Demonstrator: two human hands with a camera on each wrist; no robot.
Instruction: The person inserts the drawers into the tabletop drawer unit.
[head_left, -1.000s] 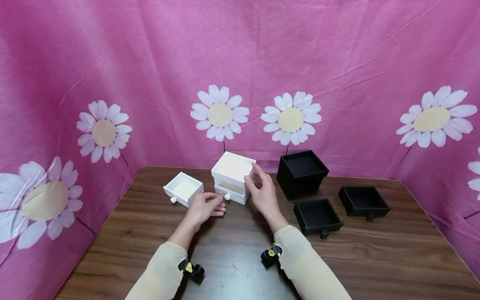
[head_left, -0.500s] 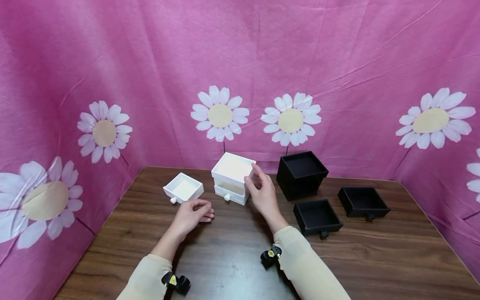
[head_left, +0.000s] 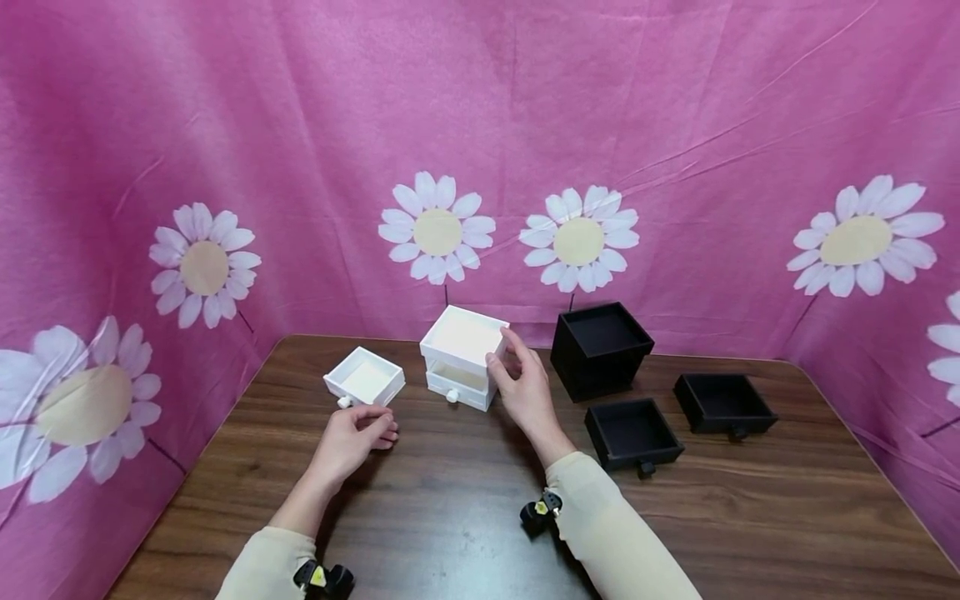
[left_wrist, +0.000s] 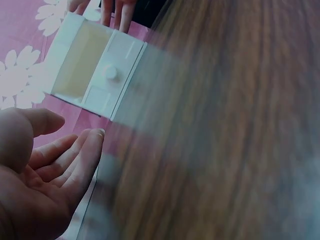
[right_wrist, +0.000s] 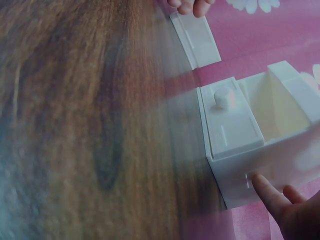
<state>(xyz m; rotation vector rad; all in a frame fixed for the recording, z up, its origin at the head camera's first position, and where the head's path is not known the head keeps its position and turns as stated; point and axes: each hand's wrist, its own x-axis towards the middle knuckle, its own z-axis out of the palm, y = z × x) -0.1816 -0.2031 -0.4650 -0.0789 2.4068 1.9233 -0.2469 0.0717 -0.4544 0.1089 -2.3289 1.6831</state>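
Observation:
A small white cabinet [head_left: 467,335] stands at the table's back, its lower drawer [head_left: 463,392] with a round knob pushed in and the slot above it empty. My right hand [head_left: 522,387] rests against the cabinet's right side; in the right wrist view a fingertip touches that side [right_wrist: 235,182]. To the left lies a loose white drawer [head_left: 365,377], knob facing me. Just in front of it hovers my left hand [head_left: 348,443], holding nothing, its fingers loosely bent. From the left wrist, its thumb and fingers [left_wrist: 82,155] are apart, short of the cabinet.
Right of the white cabinet stands a black cabinet [head_left: 602,348] with an open front. Two loose black drawers, a nearer one [head_left: 633,433] and a farther one [head_left: 726,403], lie beside it on the wooden table [head_left: 465,517]. A pink flowered cloth [head_left: 510,100] hangs behind.
My left hand has drawn away from the white cabinet's lower drawer, moving left toward the loose white drawer. The right hand has stayed at the cabinet's side.

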